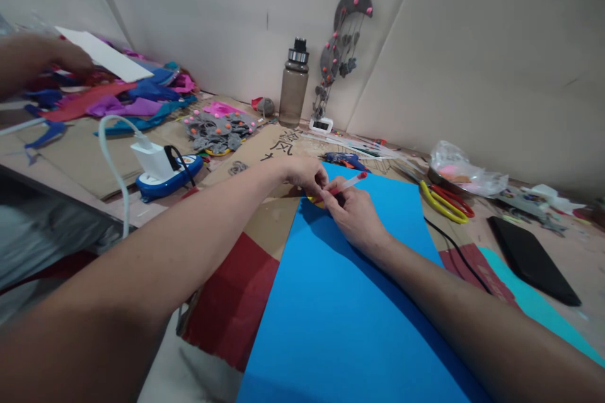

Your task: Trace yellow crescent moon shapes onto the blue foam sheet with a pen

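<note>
A large blue sheet lies on cardboard. At its far left corner my left hand pinches a small yellow piece, mostly covered by fingers. My right hand is closed around a pen with a clear barrel and red end, which points up to the right. Both hands' fingertips meet over the sheet's corner, so the pen's tip is hidden.
Behind stand a bottle and a blue glue gun. Yellow-handled scissors and a black phone lie right. At left are a power strip, felt scraps and another person's hand.
</note>
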Available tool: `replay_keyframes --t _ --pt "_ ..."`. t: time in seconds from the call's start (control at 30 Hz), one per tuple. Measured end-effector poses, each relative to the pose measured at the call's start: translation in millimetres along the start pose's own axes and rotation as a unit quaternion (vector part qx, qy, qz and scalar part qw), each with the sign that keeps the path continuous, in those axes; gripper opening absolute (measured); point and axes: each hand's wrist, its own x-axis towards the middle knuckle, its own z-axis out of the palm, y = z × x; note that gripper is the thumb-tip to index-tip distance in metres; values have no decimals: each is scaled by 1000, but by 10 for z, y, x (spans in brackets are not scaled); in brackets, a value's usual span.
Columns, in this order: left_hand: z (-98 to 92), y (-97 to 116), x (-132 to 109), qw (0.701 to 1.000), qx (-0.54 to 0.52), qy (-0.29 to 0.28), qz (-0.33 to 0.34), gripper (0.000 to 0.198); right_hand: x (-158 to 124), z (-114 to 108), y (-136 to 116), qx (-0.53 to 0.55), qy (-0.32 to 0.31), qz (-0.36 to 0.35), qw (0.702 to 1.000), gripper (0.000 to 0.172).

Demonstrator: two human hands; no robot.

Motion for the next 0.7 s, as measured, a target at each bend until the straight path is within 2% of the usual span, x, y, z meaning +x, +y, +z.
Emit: replay_keyframes --t 0.33,0.7 --pt "14 97 -42 1000 -26 7 -11 4 -11 -44 11 22 -14 24 999 21" --pt "10 13 -4 999 -37 -2 -11 13 -11 -140 -11 -5 -15 22 1000 20"
